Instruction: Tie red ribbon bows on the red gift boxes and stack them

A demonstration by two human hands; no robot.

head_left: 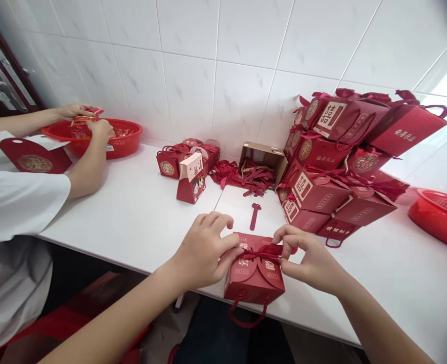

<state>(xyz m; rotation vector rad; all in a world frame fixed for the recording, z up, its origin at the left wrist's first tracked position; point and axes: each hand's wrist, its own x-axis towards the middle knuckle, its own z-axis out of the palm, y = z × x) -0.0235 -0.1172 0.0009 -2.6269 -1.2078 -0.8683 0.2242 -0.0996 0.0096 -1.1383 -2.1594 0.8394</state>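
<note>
White tbl (pixel 151 217), red boxes (pixel 324 189) (stacked), red basket (pixel 127 145)

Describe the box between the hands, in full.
The box is red, apparently card, closed, with curved flaps on top and pale lettering. It sits upright at the near edge of the table, its cord handle drooping. A red ribbon crosses the top, gathered near the middle; the left hand and right hand pinch it.

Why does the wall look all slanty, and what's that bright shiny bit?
Head view: the tile lines on the wall fan outward, probably from a tilted wide lens; white glare, perhaps window light, washes out its right side; the top right corner is dark, and so is the space under the table.
</note>
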